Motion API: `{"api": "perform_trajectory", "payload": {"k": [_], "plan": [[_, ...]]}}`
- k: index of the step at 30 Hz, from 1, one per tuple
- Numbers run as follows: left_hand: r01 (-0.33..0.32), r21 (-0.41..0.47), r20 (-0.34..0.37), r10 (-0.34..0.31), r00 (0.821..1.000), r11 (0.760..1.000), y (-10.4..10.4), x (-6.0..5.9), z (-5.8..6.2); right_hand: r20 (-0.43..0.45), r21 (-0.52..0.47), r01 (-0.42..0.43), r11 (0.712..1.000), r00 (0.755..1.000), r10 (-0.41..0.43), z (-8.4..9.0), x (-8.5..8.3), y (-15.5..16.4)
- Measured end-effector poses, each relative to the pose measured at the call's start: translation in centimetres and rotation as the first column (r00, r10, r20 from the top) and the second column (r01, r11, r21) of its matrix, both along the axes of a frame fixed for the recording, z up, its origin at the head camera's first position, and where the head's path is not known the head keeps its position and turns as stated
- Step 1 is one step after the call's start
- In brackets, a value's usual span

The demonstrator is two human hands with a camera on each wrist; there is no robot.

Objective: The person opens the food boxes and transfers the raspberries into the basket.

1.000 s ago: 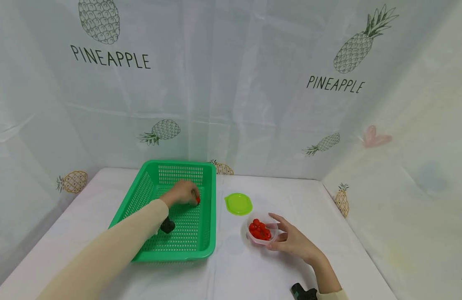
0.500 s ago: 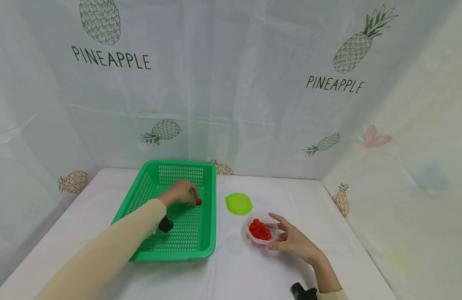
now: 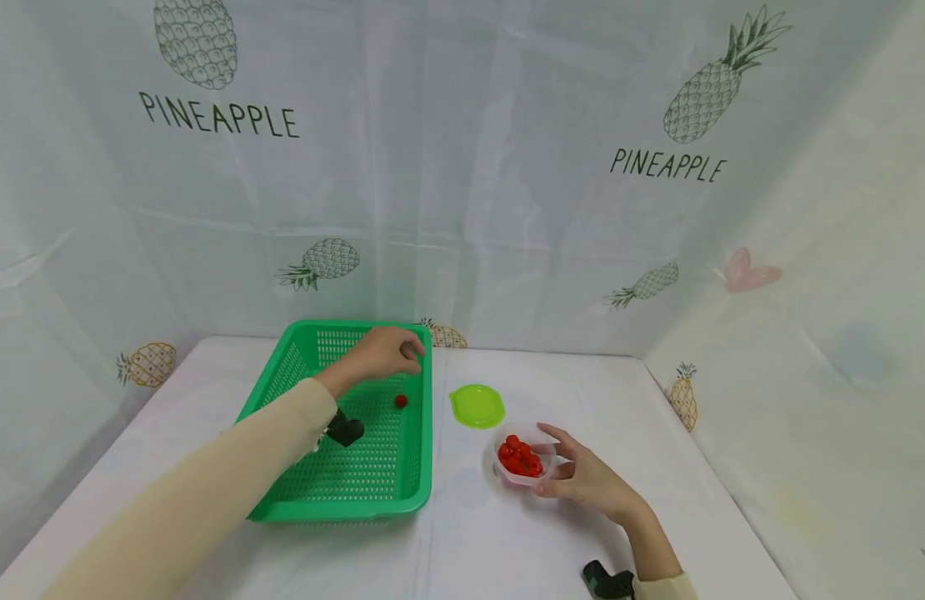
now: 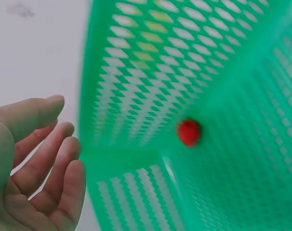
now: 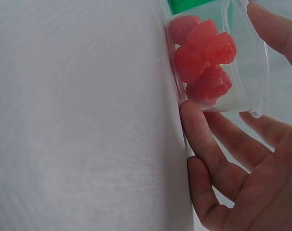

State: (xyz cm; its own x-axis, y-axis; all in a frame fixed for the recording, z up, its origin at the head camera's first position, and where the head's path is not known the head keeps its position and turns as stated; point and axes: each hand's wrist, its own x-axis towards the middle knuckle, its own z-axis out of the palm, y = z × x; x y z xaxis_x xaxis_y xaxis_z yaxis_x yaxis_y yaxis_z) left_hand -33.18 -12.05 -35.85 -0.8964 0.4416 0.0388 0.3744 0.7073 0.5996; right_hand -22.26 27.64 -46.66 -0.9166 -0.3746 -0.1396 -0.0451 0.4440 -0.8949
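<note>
Over the basket's (image 3: 341,492) far right corner, my left hand (image 3: 383,354) hovers with relaxed fingers, holding nothing; one berry (image 3: 400,401) lies below. My right hand (image 3: 582,479) cups the berry tub (image 3: 524,461) mid-table. Next, I judge, comes another berry.

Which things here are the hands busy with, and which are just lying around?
In use:
left hand, empty, above the green basket
red berry lying in the basket
right hand holding the clear cup of red berries

Just lying about:
green lid on the table
pineapple curtain behind
</note>
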Motion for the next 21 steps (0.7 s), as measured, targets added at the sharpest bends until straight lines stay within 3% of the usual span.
{"api": "perform_trajectory", "payload": {"k": [9, 15, 21], "plan": [[0.119, 0.061, -0.035, -0.117, 0.992, 0.991, 4.7, 1.8, 3.2, -0.006, 0.016, 0.001, 1.000, 1.000, -0.001, 0.0, -0.2, 0.0], [0.172, 0.056, -0.042, -0.170, 0.985, 0.984, 8.4, 2.7, 3.8, -0.005, 0.014, 0.001, 1.000, 1.000, -0.001, 0.1, -0.1, 0.0], [0.228, -0.054, -0.034, -0.230, 0.972, 0.972, 11.9, 3.5, 3.4, -0.009, 0.019, -0.005, 1.000, 1.000, 0.006, -0.1, -0.2, 0.0]]}}
